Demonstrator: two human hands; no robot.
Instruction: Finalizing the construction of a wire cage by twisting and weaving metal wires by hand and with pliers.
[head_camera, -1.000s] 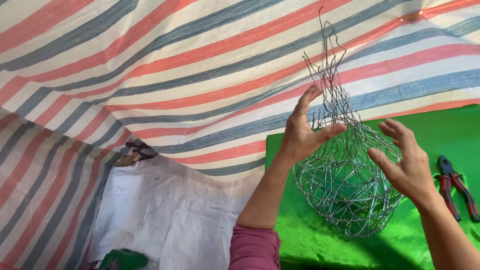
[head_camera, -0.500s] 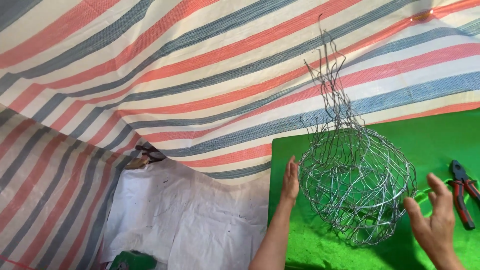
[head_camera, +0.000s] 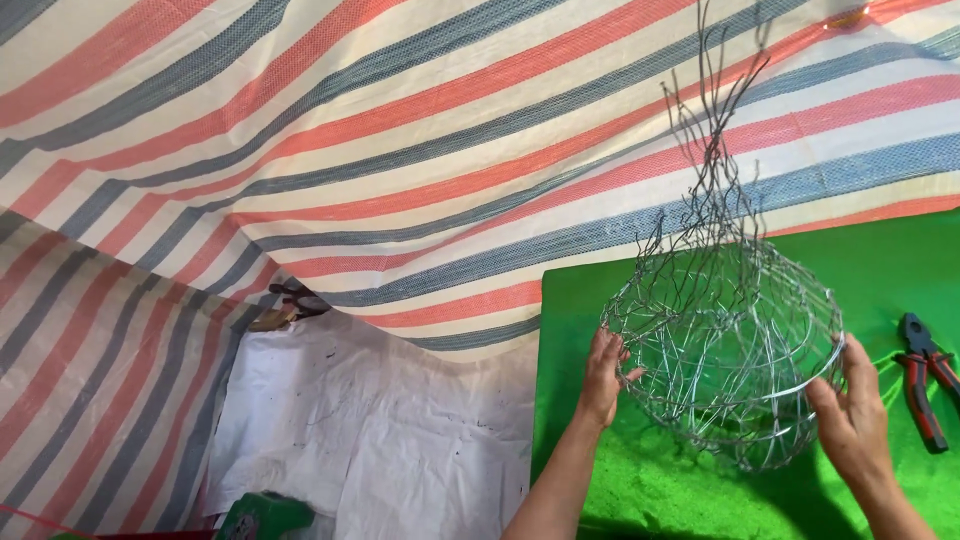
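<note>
A rounded basket of woven silver wire (head_camera: 725, 340) stands over a green mat (head_camera: 650, 480), with loose wire ends rising from its top. My left hand (head_camera: 603, 378) presses against the basket's left side, fingers spread on the mesh. My right hand (head_camera: 850, 415) cups the right side at the thick rim wire. Both hands hold the basket between them.
Red-and-black pliers (head_camera: 922, 380) lie on the mat at the right. A striped red, blue and cream tarp (head_camera: 350, 150) covers the background. White sheeting (head_camera: 370, 440) lies lower left, with dark clips (head_camera: 285, 305) above it and a green object (head_camera: 262, 515) at the bottom edge.
Both hands have dropped from the basket's upper neck to its lower sides. The basket has tilted so its rim faces more toward me.
</note>
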